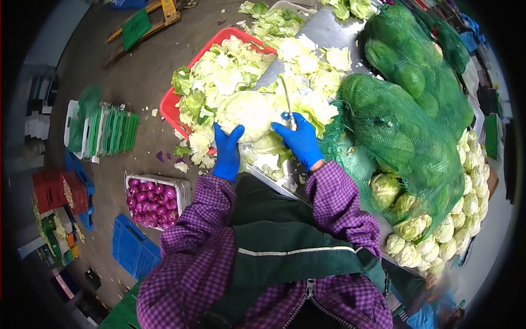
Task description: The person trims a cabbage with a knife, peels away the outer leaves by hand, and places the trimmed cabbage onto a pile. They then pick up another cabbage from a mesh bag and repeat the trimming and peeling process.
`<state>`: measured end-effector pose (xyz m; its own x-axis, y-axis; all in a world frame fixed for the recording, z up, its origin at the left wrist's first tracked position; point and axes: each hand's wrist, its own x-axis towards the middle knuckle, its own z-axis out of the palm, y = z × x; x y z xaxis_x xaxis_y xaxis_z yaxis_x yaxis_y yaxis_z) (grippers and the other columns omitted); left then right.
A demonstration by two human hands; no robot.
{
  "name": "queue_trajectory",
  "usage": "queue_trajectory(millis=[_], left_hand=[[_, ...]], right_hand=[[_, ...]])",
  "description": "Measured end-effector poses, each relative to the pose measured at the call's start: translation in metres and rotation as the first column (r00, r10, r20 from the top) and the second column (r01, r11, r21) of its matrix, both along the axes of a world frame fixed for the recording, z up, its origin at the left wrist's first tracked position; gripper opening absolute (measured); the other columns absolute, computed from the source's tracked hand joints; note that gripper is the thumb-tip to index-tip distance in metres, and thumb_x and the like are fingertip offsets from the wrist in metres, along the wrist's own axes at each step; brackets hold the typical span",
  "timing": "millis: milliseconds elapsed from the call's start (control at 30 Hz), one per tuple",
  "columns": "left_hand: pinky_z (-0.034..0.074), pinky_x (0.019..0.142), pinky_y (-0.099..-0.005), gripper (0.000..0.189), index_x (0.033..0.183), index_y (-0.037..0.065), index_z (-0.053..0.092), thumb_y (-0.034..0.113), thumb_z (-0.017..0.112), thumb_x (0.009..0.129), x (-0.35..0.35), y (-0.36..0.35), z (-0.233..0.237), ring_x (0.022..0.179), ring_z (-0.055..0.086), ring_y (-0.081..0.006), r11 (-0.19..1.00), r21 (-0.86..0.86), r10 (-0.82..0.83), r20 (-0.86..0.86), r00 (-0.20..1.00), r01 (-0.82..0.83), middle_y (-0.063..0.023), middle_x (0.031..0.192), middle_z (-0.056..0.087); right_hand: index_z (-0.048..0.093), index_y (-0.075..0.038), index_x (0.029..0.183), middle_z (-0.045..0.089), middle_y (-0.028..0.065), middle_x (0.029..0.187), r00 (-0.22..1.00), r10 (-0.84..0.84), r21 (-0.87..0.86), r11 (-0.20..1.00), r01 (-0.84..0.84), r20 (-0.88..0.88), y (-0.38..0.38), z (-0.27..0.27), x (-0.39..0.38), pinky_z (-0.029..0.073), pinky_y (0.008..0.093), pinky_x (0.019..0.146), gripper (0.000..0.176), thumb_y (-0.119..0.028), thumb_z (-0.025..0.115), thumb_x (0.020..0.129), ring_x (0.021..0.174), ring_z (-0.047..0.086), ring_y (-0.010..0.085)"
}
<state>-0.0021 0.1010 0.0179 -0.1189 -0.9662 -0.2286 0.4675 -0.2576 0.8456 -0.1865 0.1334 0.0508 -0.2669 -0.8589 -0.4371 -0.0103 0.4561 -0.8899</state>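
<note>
A pale, trimmed cabbage [244, 116] sits in front of me among loose leaves, by the near edge of the metal table [329, 27]. My left hand [226, 152], in a blue glove, holds the cabbage from its near left side with thumb and fingers spaced around it. Gripped in my right hand [302, 141], also blue-gloved, is a knife [292, 122] whose thin blade points away from me. The right thumb reaches toward the cabbage's right side; whether it touches cannot be told. Cut leaves [312, 104] lie around and beyond the knife.
Left of the cabbage, a red crate [171, 112] overflows with leaves. Green net bags [405, 137] of cabbages crowd the right side, with bare cabbages [438, 236] stacked beside them. A white crate [185, 194] of red onions stands on the floor, near a blue crate [134, 249].
</note>
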Motion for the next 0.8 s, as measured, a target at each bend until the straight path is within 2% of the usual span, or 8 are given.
queue_trajectory(millis=[100,233,300,367,500,667,767,800], left_hand=[[0.039,0.103,-0.0369,0.068,0.138,0.003,0.03,0.006,0.065,0.08,0.001,-0.008,0.004,0.121,0.047,-0.023,0.999,-0.048,0.019,-0.134,0.991,-0.025,-0.0132,0.131,0.048],[0.038,0.104,-0.037,0.077,0.14,0.004,0.029,0.0,0.069,0.074,-0.005,-0.014,0.012,0.123,0.045,-0.0241,0.987,-0.147,0.066,-0.019,0.998,-0.068,-0.0136,0.134,0.044],[0.038,0.105,-0.0371,0.081,0.141,0.004,0.028,-0.002,0.07,0.072,-0.01,-0.012,0.014,0.124,0.044,-0.0248,0.982,-0.182,0.066,0.025,0.997,-0.061,-0.0137,0.135,0.043],[0.037,0.105,-0.0372,0.087,0.142,0.005,0.027,-0.003,0.072,0.069,-0.017,-0.01,0.024,0.124,0.043,-0.0259,0.957,-0.288,0.085,0.171,0.982,-0.033,-0.0138,0.137,0.04],[0.038,0.104,-0.0369,0.082,0.142,0.006,0.028,0.001,0.071,0.072,-0.021,-0.011,0.025,0.124,0.044,-0.0247,0.961,-0.272,0.08,0.125,0.989,-0.043,-0.0135,0.135,0.043],[0.044,0.098,-0.0373,0.057,0.136,0.004,0.039,0.02,0.063,0.086,-0.024,-0.017,0.005,0.118,0.052,-0.0236,0.988,0.149,0.064,-0.203,0.977,-0.034,-0.012,0.128,0.052],[0.047,0.095,-0.0388,0.054,0.13,0.004,0.048,0.04,0.055,0.091,-0.036,-0.014,0.005,0.116,0.054,-0.0262,0.944,0.33,0.095,-0.298,0.95,0.009,-0.0133,0.128,0.054],[0.047,0.095,-0.0403,0.055,0.131,0.005,0.048,0.042,0.054,0.091,-0.039,-0.01,0.01,0.116,0.054,-0.0268,0.932,0.357,0.082,-0.373,0.924,0.062,-0.0129,0.129,0.054]], right_hand=[[0.062,0.0,0.102,0.059,0.0032,0.07,0.983,-0.128,0.051,0.991,0.122,0.135,-0.005,-0.022,-0.017,0.046,0.0266,0.052,0.037,-0.027,0.073,0.08,0.058,0.055,0.009],[0.064,-0.001,0.092,0.059,0.0023,0.069,0.962,-0.256,-0.133,0.961,0.243,-0.09,-0.003,-0.01,-0.019,0.047,0.0263,0.052,0.031,-0.029,0.072,0.081,0.055,0.055,0.0096],[0.063,-0.002,0.091,0.06,0.0028,0.07,0.949,-0.236,-0.349,0.924,0.154,-0.207,-0.005,-0.018,-0.011,0.046,0.0255,0.051,0.029,-0.028,0.072,0.081,0.054,0.054,0.0093],[0.062,-0.002,0.091,0.062,0.0043,0.071,0.993,0.004,0.046,0.999,-0.009,0.115,-0.009,0.031,0.0,0.045,0.0248,0.05,0.027,-0.026,0.071,0.082,0.053,0.054,0.0102],[0.058,-0.003,0.086,0.061,0.0039,0.069,0.935,-0.07,0.032,0.998,0.063,0.347,-0.015,0.007,-0.01,0.044,0.0244,0.045,0.021,-0.02,0.069,0.082,0.051,0.052,0.0097],[0.059,-0.002,0.088,0.062,0.004,0.07,0.965,-0.126,-0.03,0.99,0.136,0.23,-0.002,-0.004,0.005,0.045,0.0233,0.046,0.021,-0.02,0.068,0.082,0.053,0.055,0.0094],[0.055,0.001,0.113,0.06,0.0161,0.102,0.894,-0.131,-0.414,0.908,-0.066,-0.43,0.001,-0.013,0.028,0.052,0.0367,0.074,0.06,-0.035,0.079,0.071,0.088,0.062,0.0261],[0.049,0.0,0.124,0.055,0.0188,0.115,0.9,-0.067,-0.329,0.94,-0.088,-0.431,0.005,-0.002,0.031,0.048,0.0395,0.085,0.077,-0.039,0.082,0.066,0.103,0.058,0.0318]])
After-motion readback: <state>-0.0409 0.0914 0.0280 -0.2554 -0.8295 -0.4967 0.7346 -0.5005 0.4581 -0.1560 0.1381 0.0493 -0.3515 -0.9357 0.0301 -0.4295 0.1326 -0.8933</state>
